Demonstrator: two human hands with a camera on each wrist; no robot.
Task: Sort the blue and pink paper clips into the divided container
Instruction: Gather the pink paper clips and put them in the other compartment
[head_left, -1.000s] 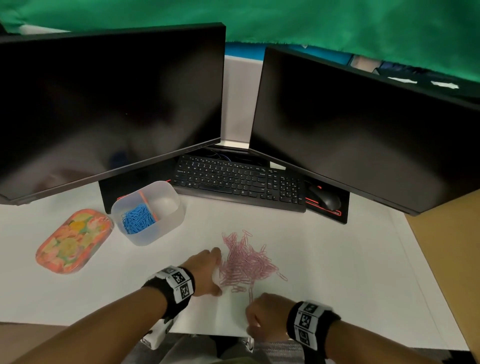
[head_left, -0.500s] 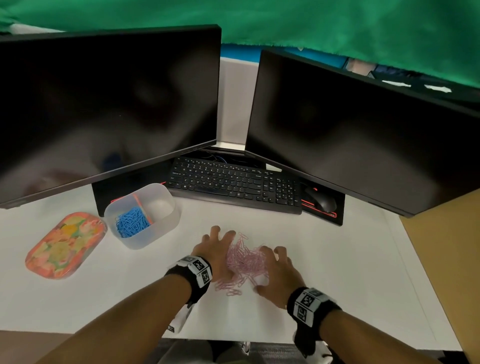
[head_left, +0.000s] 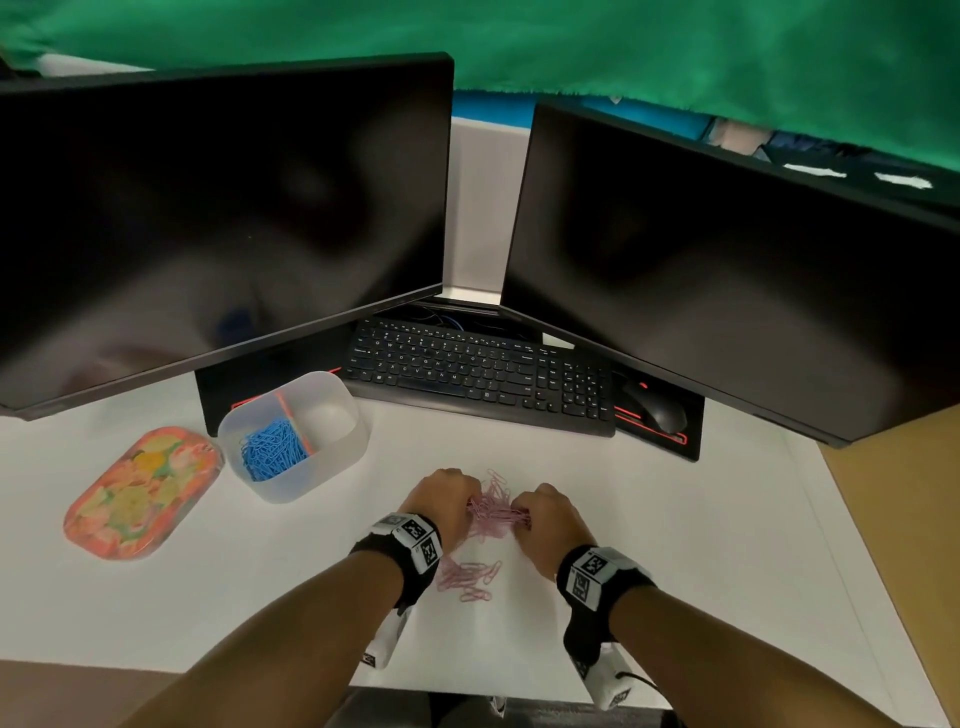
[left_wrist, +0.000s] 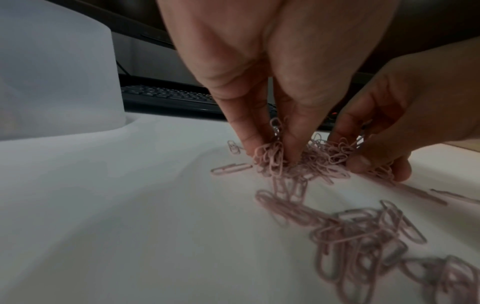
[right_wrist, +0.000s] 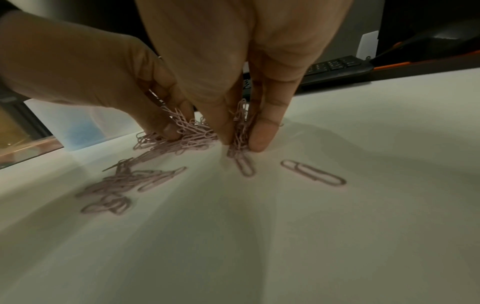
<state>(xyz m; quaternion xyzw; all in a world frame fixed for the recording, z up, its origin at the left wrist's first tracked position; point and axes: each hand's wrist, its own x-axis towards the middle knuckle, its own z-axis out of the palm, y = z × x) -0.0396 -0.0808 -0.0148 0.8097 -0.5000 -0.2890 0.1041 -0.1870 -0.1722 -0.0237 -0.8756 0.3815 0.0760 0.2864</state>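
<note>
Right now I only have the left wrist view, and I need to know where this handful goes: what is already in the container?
Observer: In the head view, the blue paper clips lie in the left compartment of the divided container.
Operator: And the other half?
Observer: The right compartment looks empty. None of the pink paper clips is in it yet.
Operator: Is anything next to the container in the way?
Observer: A floral tray lies on the table just left of the container. I cannot tell whether the two touch.
</note>
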